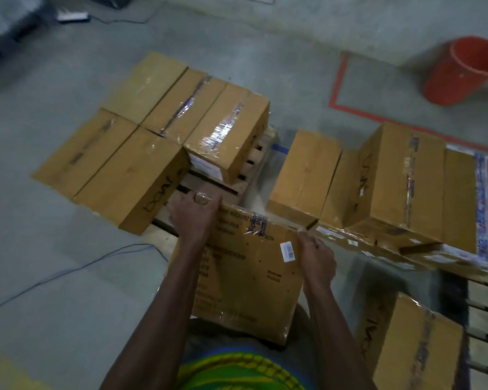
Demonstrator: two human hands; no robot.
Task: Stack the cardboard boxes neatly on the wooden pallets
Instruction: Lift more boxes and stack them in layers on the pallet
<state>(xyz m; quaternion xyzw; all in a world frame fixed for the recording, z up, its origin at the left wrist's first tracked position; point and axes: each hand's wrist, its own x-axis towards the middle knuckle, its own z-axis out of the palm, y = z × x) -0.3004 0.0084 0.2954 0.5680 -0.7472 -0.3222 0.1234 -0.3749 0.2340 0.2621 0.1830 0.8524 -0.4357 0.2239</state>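
Note:
I hold a taped cardboard box (245, 274) in front of my body, its printed face up. My left hand (193, 212) grips its far left corner, fingers curled over the edge. My right hand (317, 258) grips its right edge. Just beyond the box lies a wooden pallet (209, 187) with several brown boxes (164, 130) laid flat side by side; its near right part shows bare slats. To the right a second pallet (485, 311) carries more boxes (400, 187), some stacked two high.
A red bucket (465, 70) stands at the far right beyond red floor tape (338, 83). A blue cable (68, 273) runs across the concrete floor on the left. A power strip (72, 16) lies at the far left. Another box (409, 342) sits near my right leg.

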